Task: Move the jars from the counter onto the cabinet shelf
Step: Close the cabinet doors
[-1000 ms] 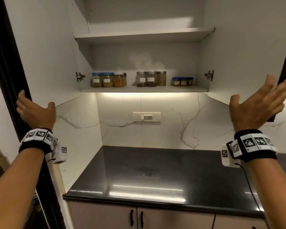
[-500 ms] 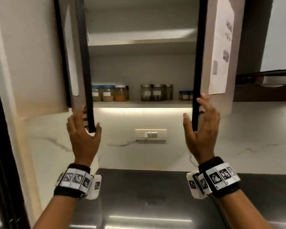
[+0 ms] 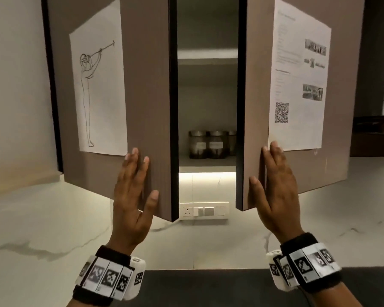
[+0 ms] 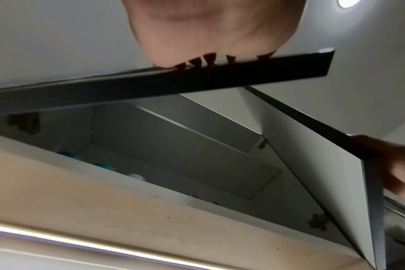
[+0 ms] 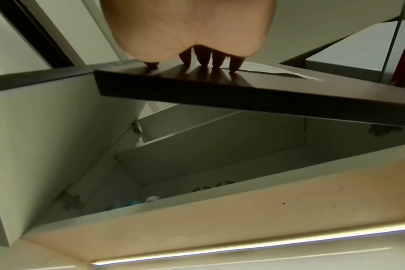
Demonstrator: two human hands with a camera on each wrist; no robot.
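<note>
Through the narrow gap between two brown cabinet doors I see three dark jars (image 3: 207, 145) standing on the lower cabinet shelf (image 3: 206, 162). My left hand (image 3: 133, 191) lies flat with straight fingers against the face of the left door (image 3: 146, 89). My right hand (image 3: 275, 191) presses flat on the right door (image 3: 256, 89) near its inner edge. Neither hand holds anything. From below, the left wrist view shows blue and white jar lids (image 4: 105, 166) on the shelf, and the right wrist view shows metal lids (image 5: 205, 188). The doors hide the remaining jars.
A drawing on paper (image 3: 98, 85) hangs on the left door and a printed sheet (image 3: 297, 80) on the right. Below are a lit marble backsplash with a switch plate (image 3: 204, 210) and the black counter (image 3: 208, 286).
Both doors have swung from wide open to nearly closed, leaving a narrow gap. My hands moved inward with them and now lie flat on the outer faces.
</note>
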